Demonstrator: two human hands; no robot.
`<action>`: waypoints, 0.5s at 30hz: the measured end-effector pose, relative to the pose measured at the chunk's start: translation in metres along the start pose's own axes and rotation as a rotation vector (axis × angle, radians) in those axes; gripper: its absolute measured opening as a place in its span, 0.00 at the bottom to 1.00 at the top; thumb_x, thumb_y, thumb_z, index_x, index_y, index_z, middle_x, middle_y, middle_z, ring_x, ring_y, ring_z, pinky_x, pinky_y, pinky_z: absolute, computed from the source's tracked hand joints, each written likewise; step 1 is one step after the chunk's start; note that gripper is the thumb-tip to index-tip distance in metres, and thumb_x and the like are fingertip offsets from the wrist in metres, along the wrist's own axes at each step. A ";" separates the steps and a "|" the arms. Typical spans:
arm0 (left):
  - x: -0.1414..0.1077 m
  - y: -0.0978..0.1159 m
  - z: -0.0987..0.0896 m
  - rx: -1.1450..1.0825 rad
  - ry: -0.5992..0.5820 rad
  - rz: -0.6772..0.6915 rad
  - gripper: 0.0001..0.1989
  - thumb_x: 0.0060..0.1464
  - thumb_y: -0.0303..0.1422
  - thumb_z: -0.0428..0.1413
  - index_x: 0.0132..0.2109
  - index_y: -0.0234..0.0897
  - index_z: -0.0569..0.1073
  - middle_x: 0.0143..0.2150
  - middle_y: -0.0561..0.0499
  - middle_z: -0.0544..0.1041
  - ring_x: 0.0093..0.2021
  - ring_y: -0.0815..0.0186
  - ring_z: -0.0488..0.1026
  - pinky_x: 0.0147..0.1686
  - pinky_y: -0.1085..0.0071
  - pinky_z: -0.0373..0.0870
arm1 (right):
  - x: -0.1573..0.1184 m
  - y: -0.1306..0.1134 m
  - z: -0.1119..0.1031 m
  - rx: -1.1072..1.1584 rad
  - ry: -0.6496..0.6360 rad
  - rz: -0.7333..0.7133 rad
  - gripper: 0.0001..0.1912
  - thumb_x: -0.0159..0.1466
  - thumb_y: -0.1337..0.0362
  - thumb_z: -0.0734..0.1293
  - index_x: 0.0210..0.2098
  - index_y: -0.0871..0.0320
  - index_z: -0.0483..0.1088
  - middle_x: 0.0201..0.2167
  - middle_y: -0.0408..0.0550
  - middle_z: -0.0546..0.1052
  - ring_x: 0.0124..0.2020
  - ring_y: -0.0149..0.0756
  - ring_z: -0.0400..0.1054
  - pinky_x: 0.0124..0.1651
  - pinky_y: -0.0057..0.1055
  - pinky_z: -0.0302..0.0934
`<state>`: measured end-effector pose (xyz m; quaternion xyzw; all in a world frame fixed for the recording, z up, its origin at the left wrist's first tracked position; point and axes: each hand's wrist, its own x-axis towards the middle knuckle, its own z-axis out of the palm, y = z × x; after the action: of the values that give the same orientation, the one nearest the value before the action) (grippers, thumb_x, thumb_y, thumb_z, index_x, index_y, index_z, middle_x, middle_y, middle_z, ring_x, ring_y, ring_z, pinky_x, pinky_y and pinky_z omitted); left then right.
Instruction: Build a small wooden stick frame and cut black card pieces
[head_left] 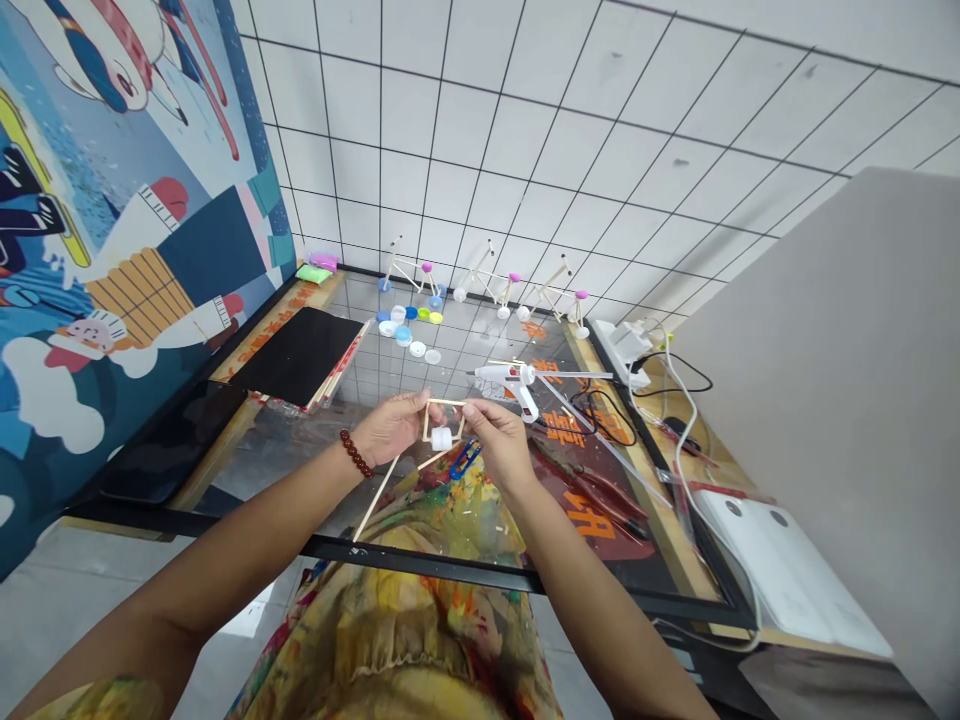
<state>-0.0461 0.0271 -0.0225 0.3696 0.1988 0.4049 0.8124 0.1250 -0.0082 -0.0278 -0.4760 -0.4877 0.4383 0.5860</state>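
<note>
Between both hands, above the glass tabletop, is a small rectangular frame of thin wooden sticks [445, 403] with a white, round, cap-like piece [442, 439] at its lower side. My left hand [395, 428], with a beaded bracelet on the wrist, pinches the frame's left corner. On the opposite corner, the thumb and fingers of my right hand [498, 437] are closed. Just below lie a blue utility knife [466, 459] and a loose wooden stick [376, 498]. A white hot glue gun [517, 380] rests beyond my right hand, its nozzle pointing left.
Several coloured bottle caps [403, 335] lie toward the back. Three small stick bicycle models [491, 280] stand along the wall. A black board [298, 356] with sticks is at left, a dark phone-like slab [176, 445] nearer. Pliers [592, 485], glue sticks [600, 435] and a power strip [621, 350] are right.
</note>
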 end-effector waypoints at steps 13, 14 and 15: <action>-0.002 0.005 0.000 0.058 -0.072 0.018 0.15 0.49 0.39 0.65 0.26 0.29 0.77 0.30 0.46 0.73 0.37 0.63 0.70 0.42 0.67 0.66 | -0.002 0.004 -0.001 0.030 -0.037 -0.004 0.12 0.56 0.53 0.72 0.33 0.55 0.79 0.20 0.41 0.71 0.25 0.31 0.62 0.33 0.31 0.60; -0.002 0.004 0.000 0.056 -0.073 0.017 0.14 0.48 0.39 0.65 0.26 0.29 0.76 0.30 0.46 0.72 0.37 0.63 0.70 0.41 0.68 0.66 | -0.002 0.004 -0.001 0.030 -0.038 -0.001 0.12 0.56 0.53 0.72 0.33 0.55 0.79 0.20 0.41 0.71 0.25 0.32 0.62 0.32 0.31 0.60; -0.002 0.004 0.000 0.054 -0.072 0.015 0.14 0.48 0.38 0.65 0.26 0.30 0.76 0.29 0.47 0.72 0.37 0.63 0.70 0.40 0.68 0.66 | -0.002 0.004 0.000 0.030 -0.041 0.003 0.12 0.55 0.53 0.72 0.33 0.55 0.79 0.21 0.41 0.72 0.25 0.32 0.62 0.32 0.31 0.60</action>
<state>-0.0497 0.0271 -0.0192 0.4072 0.1777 0.3917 0.8057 0.1250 -0.0095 -0.0319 -0.4588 -0.4924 0.4562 0.5823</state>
